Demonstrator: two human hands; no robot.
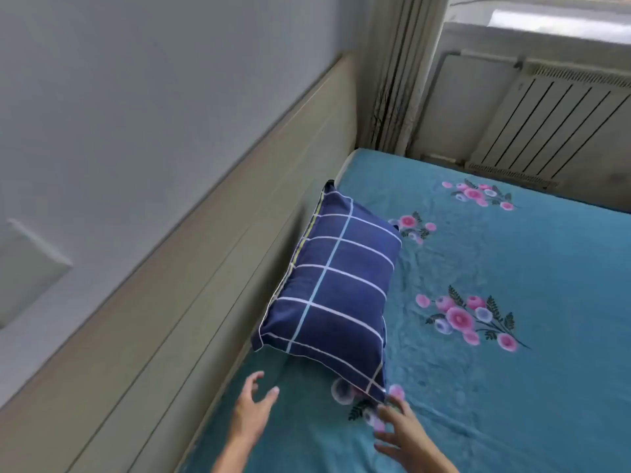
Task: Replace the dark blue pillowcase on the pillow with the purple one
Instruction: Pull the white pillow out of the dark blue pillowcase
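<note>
A plain grey painted wall (136, 97) rises behind a long beige wooden headboard (205, 250). A white ribbed radiator (553, 124) stands under a bright window (560, 22), beside pale hanging curtains (399, 80).

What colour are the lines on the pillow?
White and pale blue lines cross the dark blue pillowcase, in the head view.

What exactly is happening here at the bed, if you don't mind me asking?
A person is reaching with both hands toward a pillow in a dark blue checked pillowcase, which leans against the beige headboard on a teal floral bedsheet. The left hand and right hand are open, neither gripping it yet. No purple pillowcase is in view.
</note>
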